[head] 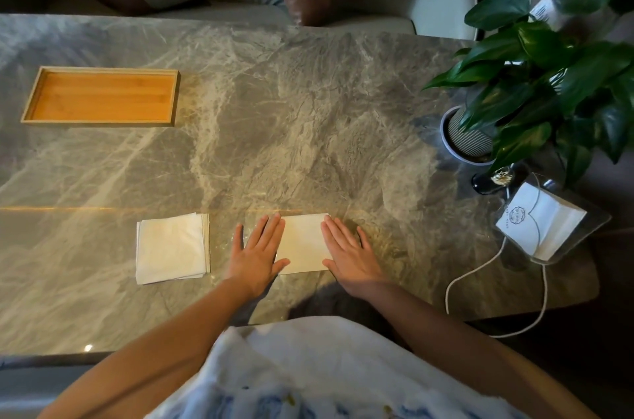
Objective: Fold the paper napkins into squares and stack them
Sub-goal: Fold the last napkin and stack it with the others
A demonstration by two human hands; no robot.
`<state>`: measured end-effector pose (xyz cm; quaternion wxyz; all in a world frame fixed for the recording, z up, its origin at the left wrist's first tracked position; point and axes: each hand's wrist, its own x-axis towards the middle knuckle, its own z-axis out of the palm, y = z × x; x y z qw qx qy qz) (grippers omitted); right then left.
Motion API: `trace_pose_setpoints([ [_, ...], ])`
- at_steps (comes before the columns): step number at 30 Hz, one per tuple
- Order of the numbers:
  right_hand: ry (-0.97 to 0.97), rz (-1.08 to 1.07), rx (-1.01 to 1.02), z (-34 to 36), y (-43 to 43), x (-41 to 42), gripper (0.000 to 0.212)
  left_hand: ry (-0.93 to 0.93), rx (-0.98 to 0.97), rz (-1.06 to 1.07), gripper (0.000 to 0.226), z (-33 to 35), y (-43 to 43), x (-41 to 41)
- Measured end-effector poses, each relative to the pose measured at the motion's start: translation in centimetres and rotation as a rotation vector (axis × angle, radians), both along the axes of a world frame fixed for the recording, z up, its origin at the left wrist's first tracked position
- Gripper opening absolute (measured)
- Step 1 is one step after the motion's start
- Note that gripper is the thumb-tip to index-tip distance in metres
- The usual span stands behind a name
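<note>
A white paper napkin [303, 243] lies flat on the marble table [308, 109] near its front edge, folded to a rectangle. My left hand [257, 252] presses flat on the napkin's left end, fingers spread. My right hand [350, 254] lies flat on its right end, fingers together. Neither hand grips anything. A stack of white napkins [171, 248] rests to the left of my left hand, a short gap apart, its layers slightly offset.
An empty wooden tray [101, 96] sits at the far left. A potted plant [535, 82] stands at the right, with a clear holder of white napkins [545, 223] and a white cord [480, 267] in front of it. Chairs line the far edge.
</note>
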<state>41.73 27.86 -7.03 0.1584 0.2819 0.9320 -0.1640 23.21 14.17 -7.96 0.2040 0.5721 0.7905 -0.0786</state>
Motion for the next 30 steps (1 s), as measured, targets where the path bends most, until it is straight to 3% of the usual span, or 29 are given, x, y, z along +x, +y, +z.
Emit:
trace_pose_setpoints([
  [5,0.0,-0.012,-0.02,0.6,-0.2,-0.2,0.074,-0.025,-0.027,0.024,0.072,0.6,0.5,0.6],
  [10,-0.003,-0.015,-0.032,1.0,-0.2,-0.4,0.073,-0.124,0.114,0.205,0.068,2.4,0.8,2.1],
  [12,-0.008,-0.017,-0.039,1.0,-0.2,-0.4,0.073,-0.243,0.178,0.35,0.068,3.3,1.2,2.7],
  [17,-0.02,-0.013,-0.04,0.9,-0.1,-0.4,0.073,-0.769,0.278,0.738,0.065,3.8,2.0,3.3],
  [21,-0.008,-0.033,-0.057,1.0,-0.2,-0.5,0.074,-0.953,0.228,0.993,0.047,3.3,2.1,3.2],
  [25,-0.007,-0.054,-0.074,1.2,-0.5,-0.7,0.073,-0.909,0.183,0.961,0.009,2.5,1.8,1.8],
  [30,0.055,-0.152,-0.063,1.3,-1.5,-0.6,0.069,-0.921,0.258,0.899,0.013,3.7,1.4,1.6],
])
